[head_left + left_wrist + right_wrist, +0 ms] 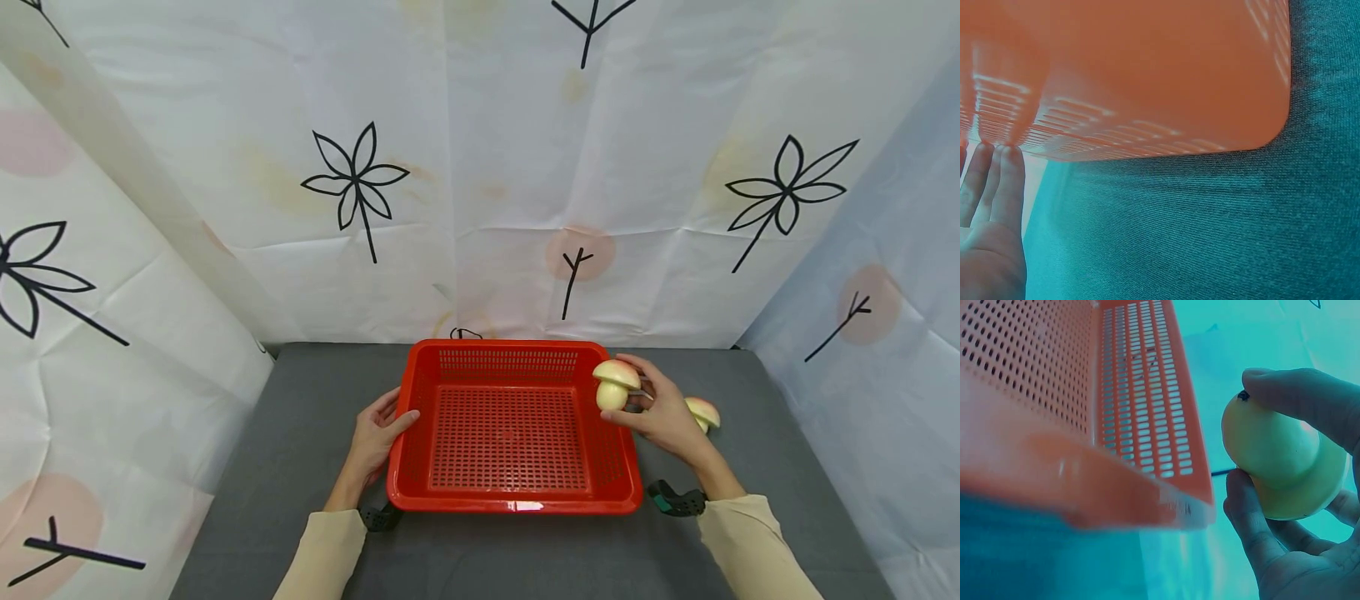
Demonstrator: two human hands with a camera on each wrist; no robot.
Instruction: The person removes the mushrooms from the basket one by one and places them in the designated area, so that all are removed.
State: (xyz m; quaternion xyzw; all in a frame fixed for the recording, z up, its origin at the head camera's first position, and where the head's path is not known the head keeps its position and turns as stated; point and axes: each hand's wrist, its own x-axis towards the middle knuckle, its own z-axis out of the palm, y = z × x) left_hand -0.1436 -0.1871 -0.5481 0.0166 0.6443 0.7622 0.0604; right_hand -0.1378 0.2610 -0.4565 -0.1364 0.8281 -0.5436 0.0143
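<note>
A red plastic basket [510, 507] with perforated floor and walls sits on the grey table. My left hand [375, 437] holds its left side, the thumb over the rim and the fingers against the outer wall. In the left wrist view, those fingertips [1011, 169] touch the slotted side. Near the basket's right rim, my right hand [663, 417] grips a toy mushroom [617, 385] with a pale yellow stem and a pinkish cap. From the right wrist, the mushroom [1272, 440] appears between thumb and fingers, apart from the basket wall.
Another toy mushroom [703, 412] lies on the table [757, 467] right of the basket, partly hidden behind my right hand. Patterned white cloth [487, 167] hangs behind the table and along both sides. A thin dark cord [465, 332] shows behind the basket.
</note>
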